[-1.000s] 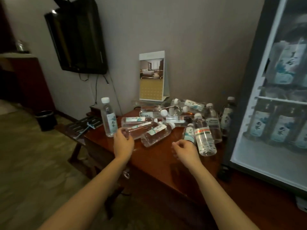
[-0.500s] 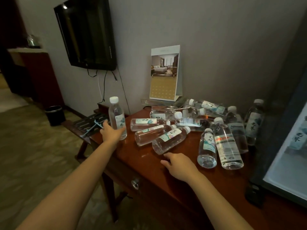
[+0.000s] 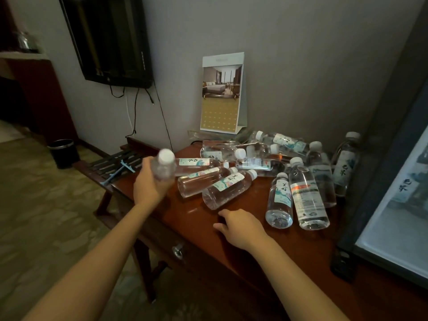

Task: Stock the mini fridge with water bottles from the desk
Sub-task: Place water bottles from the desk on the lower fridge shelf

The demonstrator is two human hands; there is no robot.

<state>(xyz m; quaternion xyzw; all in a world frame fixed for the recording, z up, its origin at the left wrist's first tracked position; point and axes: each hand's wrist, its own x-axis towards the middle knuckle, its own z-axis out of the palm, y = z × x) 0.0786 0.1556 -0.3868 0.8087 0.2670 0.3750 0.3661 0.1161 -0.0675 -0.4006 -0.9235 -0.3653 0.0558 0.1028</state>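
Gripping clear water bottle (image 3: 165, 169), left hand (image 3: 148, 183)

The bottle (image 3: 164, 168) in the left hand (image 3: 148, 185) is showing only as a blur, its label unreadable, and the palm is hiding its lower half. The right edge is cutting off the mini fridge (image 3: 398, 223), whose contents are showing blurred behind the glass. The back of the right hand (image 3: 242, 225) is hiding most of its fingers. The top edge is cropping the television (image 3: 108, 40).

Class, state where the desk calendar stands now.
Head view, centre: the desk calendar stands upright at the back of the desk by the wall, behind the lying water bottles, right of the television.
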